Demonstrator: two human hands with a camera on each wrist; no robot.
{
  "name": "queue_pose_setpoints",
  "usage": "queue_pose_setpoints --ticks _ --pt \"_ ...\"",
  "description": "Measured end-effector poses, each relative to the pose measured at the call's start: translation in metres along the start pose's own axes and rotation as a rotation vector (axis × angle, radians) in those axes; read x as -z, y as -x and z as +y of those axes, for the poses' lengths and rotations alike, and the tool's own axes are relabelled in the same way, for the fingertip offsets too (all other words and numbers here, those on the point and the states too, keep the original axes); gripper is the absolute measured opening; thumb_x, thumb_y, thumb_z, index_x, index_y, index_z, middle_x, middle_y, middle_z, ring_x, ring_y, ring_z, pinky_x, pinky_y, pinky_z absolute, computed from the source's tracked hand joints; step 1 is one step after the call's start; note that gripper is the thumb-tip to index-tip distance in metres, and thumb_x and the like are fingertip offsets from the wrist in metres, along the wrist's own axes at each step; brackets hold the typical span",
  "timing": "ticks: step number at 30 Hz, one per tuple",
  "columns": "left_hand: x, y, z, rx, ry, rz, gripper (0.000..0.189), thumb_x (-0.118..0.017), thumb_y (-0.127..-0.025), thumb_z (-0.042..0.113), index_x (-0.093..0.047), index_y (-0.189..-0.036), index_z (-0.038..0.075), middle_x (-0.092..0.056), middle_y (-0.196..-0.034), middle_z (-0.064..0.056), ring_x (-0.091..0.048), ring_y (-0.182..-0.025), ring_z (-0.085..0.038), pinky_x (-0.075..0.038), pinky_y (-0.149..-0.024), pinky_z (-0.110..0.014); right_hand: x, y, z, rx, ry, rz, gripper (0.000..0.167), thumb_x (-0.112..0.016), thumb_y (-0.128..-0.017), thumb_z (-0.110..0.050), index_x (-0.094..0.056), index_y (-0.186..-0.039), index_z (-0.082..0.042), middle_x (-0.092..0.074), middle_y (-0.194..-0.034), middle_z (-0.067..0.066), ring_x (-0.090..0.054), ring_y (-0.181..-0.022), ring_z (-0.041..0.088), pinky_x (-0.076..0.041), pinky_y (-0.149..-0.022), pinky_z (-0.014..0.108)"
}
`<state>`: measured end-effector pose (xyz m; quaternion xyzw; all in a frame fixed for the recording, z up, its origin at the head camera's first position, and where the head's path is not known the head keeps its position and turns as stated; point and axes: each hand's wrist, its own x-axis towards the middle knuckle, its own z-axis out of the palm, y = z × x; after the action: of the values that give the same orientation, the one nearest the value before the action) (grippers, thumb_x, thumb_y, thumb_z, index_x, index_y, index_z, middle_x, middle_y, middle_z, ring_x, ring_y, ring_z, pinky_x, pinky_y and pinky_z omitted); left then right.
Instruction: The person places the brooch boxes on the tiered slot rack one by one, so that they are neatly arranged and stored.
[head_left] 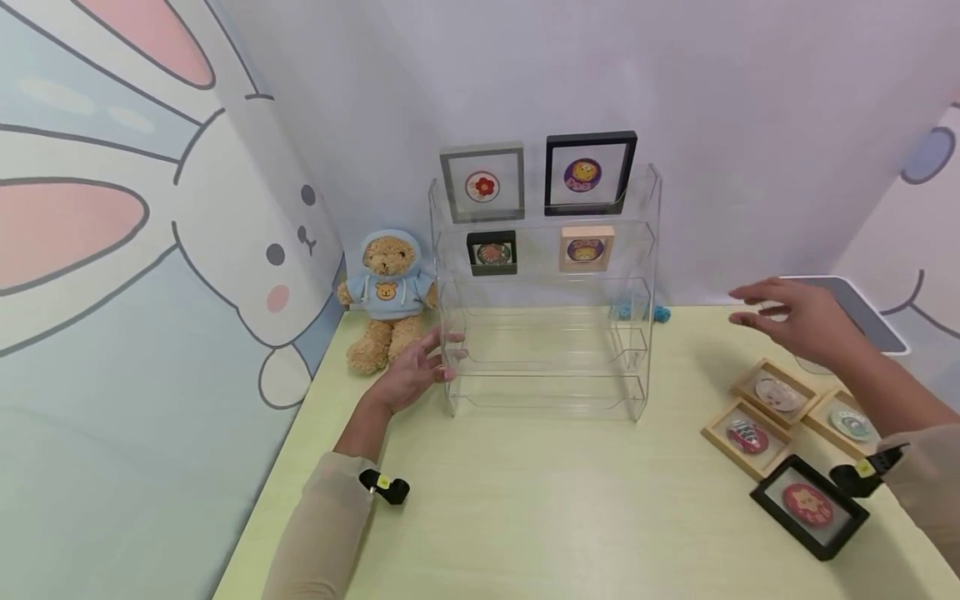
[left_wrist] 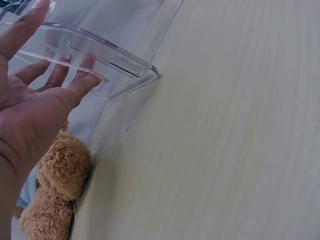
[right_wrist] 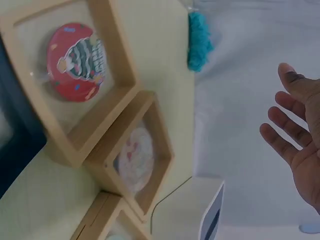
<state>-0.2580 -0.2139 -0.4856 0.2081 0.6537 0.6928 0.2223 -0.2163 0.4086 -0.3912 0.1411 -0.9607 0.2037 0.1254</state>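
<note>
My left hand [head_left: 408, 371] is at the left side of a clear acrylic display rack [head_left: 547, 372]. In the left wrist view, its spread fingers [left_wrist: 82, 87] touch the clear plastic and partly show through it. My right hand [head_left: 806, 321] hovers above the table's right side, holding nothing, with fingers loosely bent. A grey frame [head_left: 448, 183] with a flower badge and a black frame [head_left: 550, 175] stand on the rack's top tier. Below them are a small black frame [head_left: 493, 269] and a small light-wood frame [head_left: 587, 264].
Beneath my right arm lie several wooden frames [head_left: 738, 400] with badges and a black frame [head_left: 780, 515]. A white, grey-topped object [head_left: 862, 304] stands behind them. A teddy bear [head_left: 390, 296] sits left of the rack. Something fluffy and blue [right_wrist: 199, 42] lies by the back wall.
</note>
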Motion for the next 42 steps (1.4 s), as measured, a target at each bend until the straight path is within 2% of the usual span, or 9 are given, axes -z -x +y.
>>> queue_pose_setpoints --ticks 1,4,6,9,18,25,29,36,42 --pt "0.000 0.000 -0.001 -0.001 0.003 -0.001 0.093 -0.069 -0.106 -0.002 -0.011 -0.178 0.008 -0.026 -0.179 -0.024 -0.036 -0.163 -0.045 -0.055 -0.107 -0.029 -0.003 0.003 0.007 -0.010 0.008 -0.039 0.037 -0.085 -0.100 -0.017 -0.077 -0.135 -0.008 -0.075 -0.127 0.019 -0.077 -0.107 0.038 -0.056 -0.073 0.011" --pt "0.000 0.000 -0.002 -0.003 0.012 0.002 0.090 -0.071 -0.105 0.000 -0.019 -0.178 0.011 -0.025 -0.179 -0.026 -0.044 -0.159 -0.035 -0.055 -0.108 -0.030 -0.012 0.012 0.027 -0.019 0.017 -0.132 0.034 -0.085 -0.099 -0.015 -0.078 -0.131 -0.005 -0.077 -0.122 0.018 -0.077 -0.105 0.032 -0.063 -0.074 0.024" --pt "0.000 0.001 -0.002 -0.004 0.018 0.003 0.088 -0.072 -0.104 0.001 -0.024 -0.177 0.013 -0.026 -0.179 -0.025 -0.049 -0.155 -0.027 -0.055 -0.108 -0.030 -0.017 0.016 0.037 -0.027 0.023 -0.184 0.033 -0.086 -0.098 -0.015 -0.080 -0.129 -0.005 -0.078 -0.120 0.019 -0.077 -0.103 0.029 -0.062 -0.075 0.024" --pt "-0.001 0.001 -0.002 -0.008 0.025 0.003 0.088 -0.073 -0.104 0.002 -0.025 -0.176 0.012 -0.028 -0.178 -0.023 -0.051 -0.151 -0.022 -0.055 -0.109 -0.031 -0.023 0.023 0.049 -0.040 0.029 -0.246 0.030 -0.086 -0.097 -0.014 -0.081 -0.126 -0.005 -0.079 -0.121 0.021 -0.076 -0.105 0.038 -0.059 -0.074 0.023" --pt "-0.002 0.001 -0.002 -0.024 0.034 0.001 0.085 -0.071 -0.106 0.001 -0.026 -0.177 0.017 -0.032 -0.177 -0.019 -0.043 -0.160 -0.037 -0.055 -0.108 -0.031 -0.030 0.035 0.063 -0.008 0.072 -0.321 0.023 -0.081 -0.093 0.004 -0.083 -0.115 -0.003 -0.080 -0.114 0.019 -0.075 -0.105 0.048 -0.063 -0.080 0.044" --pt "-0.002 0.003 -0.001 -0.021 0.042 0.013 0.086 -0.076 -0.103 0.005 -0.029 -0.174 0.012 -0.028 -0.178 -0.025 -0.049 -0.154 -0.031 -0.055 -0.108 -0.030 -0.032 0.037 0.063 -0.069 0.042 -0.368 0.021 -0.075 -0.094 0.008 -0.081 -0.113 0.004 -0.075 -0.115 0.032 -0.072 -0.104 0.054 -0.061 -0.086 0.064" --pt "-0.002 0.004 -0.001 -0.023 0.042 0.013 0.091 -0.080 -0.101 0.010 -0.027 -0.175 0.011 -0.025 -0.178 -0.029 -0.052 -0.151 -0.027 -0.054 -0.108 -0.030 -0.038 0.037 0.066 -0.103 0.033 -0.380 0.021 -0.070 -0.096 0.009 -0.081 -0.114 0.004 -0.073 -0.114 0.033 -0.070 -0.102 0.054 -0.061 -0.084 0.062" --pt "-0.001 0.004 -0.002 -0.020 0.046 0.011 0.095 -0.081 -0.101 0.009 -0.023 -0.177 0.011 -0.027 -0.178 -0.026 -0.050 -0.153 -0.030 -0.055 -0.108 -0.030 -0.052 0.032 0.075 -0.102 0.048 -0.351 0.021 -0.068 -0.098 0.008 -0.084 -0.110 -0.001 -0.069 -0.109 0.025 -0.068 -0.094 0.038 -0.055 -0.075 0.038" --pt "-0.001 0.004 -0.002 -0.022 0.033 0.008 0.091 -0.077 -0.103 0.006 -0.023 -0.177 0.010 -0.032 -0.177 -0.021 -0.050 -0.153 -0.028 -0.054 -0.109 -0.030 -0.058 0.029 0.079 -0.077 0.087 -0.324 0.014 -0.074 -0.098 0.002 -0.083 -0.108 -0.003 -0.067 -0.099 0.018 -0.065 -0.086 0.030 -0.051 -0.071 0.039"
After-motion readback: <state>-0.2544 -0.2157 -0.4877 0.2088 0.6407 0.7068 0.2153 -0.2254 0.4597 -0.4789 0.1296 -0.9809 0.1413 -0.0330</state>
